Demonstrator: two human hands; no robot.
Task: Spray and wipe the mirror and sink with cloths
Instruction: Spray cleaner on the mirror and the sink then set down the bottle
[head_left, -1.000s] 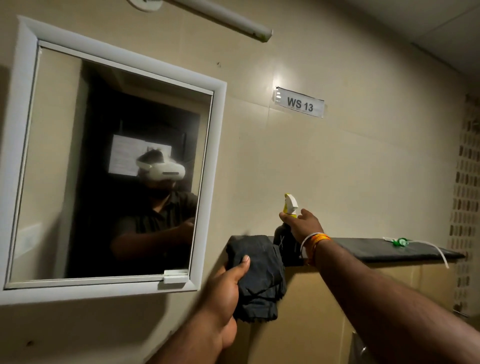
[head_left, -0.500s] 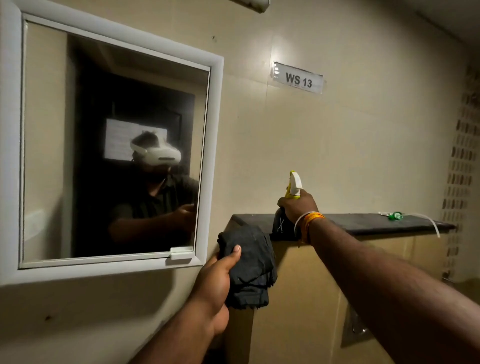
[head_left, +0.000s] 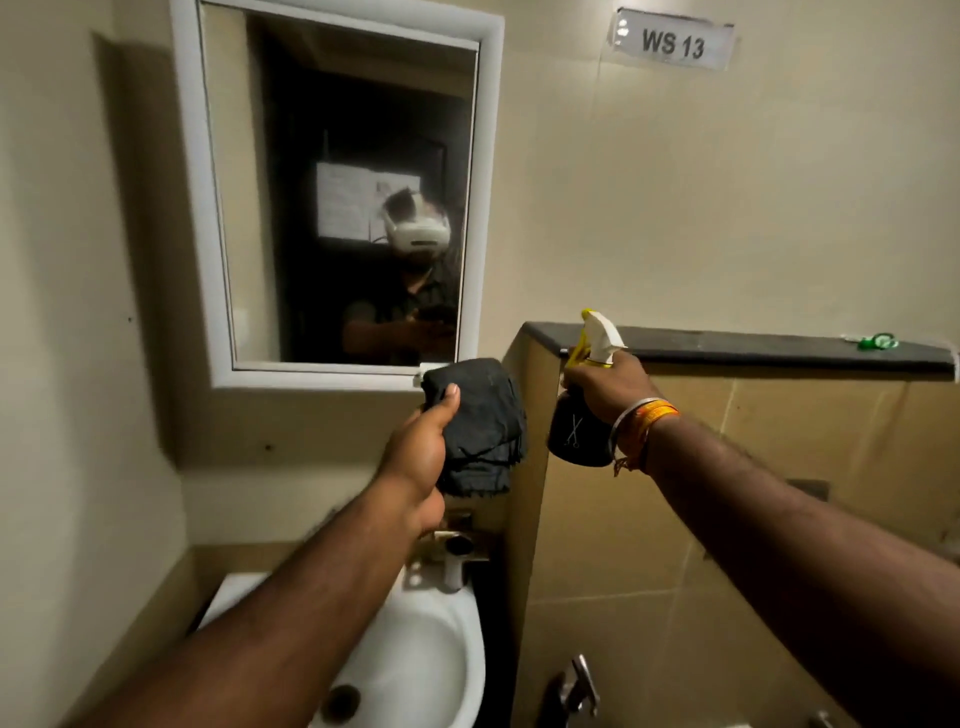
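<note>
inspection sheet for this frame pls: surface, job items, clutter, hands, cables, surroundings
Surface: dark ledge on top of the partition wall, mostly bare.
Job's things: mirror on the wall; white sink below it; dark cloth; spray bottle with white and yellow head, lifted off the ledge.
Clutter: small green item at the ledge's far end.
Grippers: left hand grips the cloth; right hand grips the spray bottle.
Cables: nothing seen.
Surroundings: beige tiled walls, WS 13 sign, tap behind the sink.

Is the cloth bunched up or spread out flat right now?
Bunched up. The dark cloth hangs in a folded wad from the left hand, held below the mirror; no part is spread.
</note>
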